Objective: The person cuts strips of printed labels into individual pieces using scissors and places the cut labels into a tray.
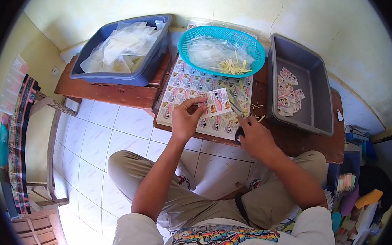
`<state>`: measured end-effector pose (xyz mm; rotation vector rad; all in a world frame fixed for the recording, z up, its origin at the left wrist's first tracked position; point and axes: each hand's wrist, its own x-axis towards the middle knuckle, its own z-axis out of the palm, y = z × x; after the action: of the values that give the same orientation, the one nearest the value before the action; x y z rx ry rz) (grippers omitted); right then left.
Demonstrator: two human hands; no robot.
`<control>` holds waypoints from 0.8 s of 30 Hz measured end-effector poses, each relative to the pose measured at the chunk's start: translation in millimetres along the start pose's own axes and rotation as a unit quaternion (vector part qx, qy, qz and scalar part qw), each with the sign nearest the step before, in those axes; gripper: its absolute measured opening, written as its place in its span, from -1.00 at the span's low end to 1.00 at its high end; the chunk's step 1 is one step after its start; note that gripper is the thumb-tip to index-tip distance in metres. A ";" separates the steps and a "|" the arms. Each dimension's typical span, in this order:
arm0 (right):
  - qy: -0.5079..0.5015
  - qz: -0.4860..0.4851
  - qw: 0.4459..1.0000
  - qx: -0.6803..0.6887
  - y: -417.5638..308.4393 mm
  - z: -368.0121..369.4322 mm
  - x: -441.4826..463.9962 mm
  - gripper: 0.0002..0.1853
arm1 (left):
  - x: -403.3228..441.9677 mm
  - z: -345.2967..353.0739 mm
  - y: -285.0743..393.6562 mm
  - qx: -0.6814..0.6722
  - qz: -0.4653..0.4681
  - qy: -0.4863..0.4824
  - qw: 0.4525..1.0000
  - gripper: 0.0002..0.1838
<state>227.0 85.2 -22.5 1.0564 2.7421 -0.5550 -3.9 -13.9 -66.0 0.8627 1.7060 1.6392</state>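
Between the thumb and fingers of my left hand point(187, 118) is a small printed label strip point(217, 102), held up over the bench. My right hand point(256, 136) grips a pair of scissors point(236, 106) by the dark handle. The blades point away from me, just right of the strip's right edge; whether they touch it I cannot tell. Beneath both hands lies a large sheet of the same printed labels point(172, 94). Thin yellowish offcuts point(259, 112) are scattered by the scissors.
A teal basket point(184, 56) with clear plastic bags and yellow strips stands at the back. On the left is a blue-grey tub point(153, 71) of translucent bags. A grey tray point(308, 88) on the right contains cut labels point(288, 94). The wooden bench point(330, 148) ends before my knees.
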 end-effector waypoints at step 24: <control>0.042 -0.025 0.991 0.122 10.7 5.5 1.8 -0.19 | 3.4 3.4 5.4 -0.018 0.004 0.005 1.000 -0.70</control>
<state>232.9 91.5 -31.1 1.0855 2.8350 -0.8921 -3.0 -9.1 -60.7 0.8467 1.6773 1.6758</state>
